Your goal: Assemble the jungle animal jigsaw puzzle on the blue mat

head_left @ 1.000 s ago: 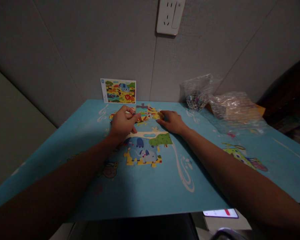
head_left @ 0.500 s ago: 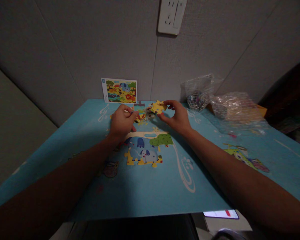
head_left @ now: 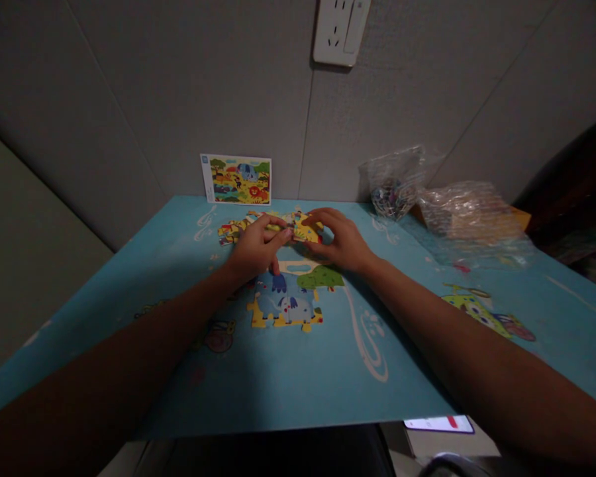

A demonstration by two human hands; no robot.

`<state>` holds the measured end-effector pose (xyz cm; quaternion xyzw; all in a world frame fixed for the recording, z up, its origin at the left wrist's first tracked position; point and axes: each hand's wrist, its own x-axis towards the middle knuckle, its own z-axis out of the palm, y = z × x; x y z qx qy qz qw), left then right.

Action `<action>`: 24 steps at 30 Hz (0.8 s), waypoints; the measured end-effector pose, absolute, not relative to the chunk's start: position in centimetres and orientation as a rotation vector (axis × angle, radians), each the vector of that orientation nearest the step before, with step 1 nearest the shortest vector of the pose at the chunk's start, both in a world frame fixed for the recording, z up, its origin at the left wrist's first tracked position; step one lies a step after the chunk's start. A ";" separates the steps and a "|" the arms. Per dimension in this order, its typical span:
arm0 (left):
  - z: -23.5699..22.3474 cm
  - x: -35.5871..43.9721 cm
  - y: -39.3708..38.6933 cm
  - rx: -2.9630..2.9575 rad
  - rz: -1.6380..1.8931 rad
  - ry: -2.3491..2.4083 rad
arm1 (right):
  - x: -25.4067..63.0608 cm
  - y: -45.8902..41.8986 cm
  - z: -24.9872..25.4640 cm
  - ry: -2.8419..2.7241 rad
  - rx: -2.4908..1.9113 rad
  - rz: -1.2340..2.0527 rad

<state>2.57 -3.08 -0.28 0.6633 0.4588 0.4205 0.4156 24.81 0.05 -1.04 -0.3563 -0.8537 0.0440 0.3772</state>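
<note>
Blue tabletop (head_left: 298, 391), joined elephant puzzle section (head_left: 285, 306) flat on it, mid-scene. Farther back, right hand (head_left: 344, 240) grips yellow puzzle piece (head_left: 305, 232); left hand (head_left: 257, 248) at piece's left edge, can't tell if gripping.

Your flat pale-blue table cover (head_left: 298, 384): white swirls | your joined cardboard jigsaw section (head_left: 291, 301): blue elephants, green bush, yellow edge | yellow cardboard jigsaw part (head_left: 305, 232) at your right hand (head_left: 345, 242): green and red touches | your rectangular white-edged card (head_left: 241, 182): yellow, green, blue, red scene | rectangular socket plate (head_left: 340, 50) facing you: plain white
</note>
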 end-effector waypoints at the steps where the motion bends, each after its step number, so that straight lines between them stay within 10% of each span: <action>1: -0.4 2.4 -3.0 1.700 1.079 1.161 | 25.4 0.5 -1.2 -2.143 -1.003 0.087; 9: -1.0 1.1 -1.6 2.122 1.303 1.404 | 27.1 1.3 -1.5 -1.900 -1.814 0.076; 24: -0.3 -0.9 -0.4 2.205 1.334 1.986 | 22.0 6.0 0.3 -2.328 -1.728 0.163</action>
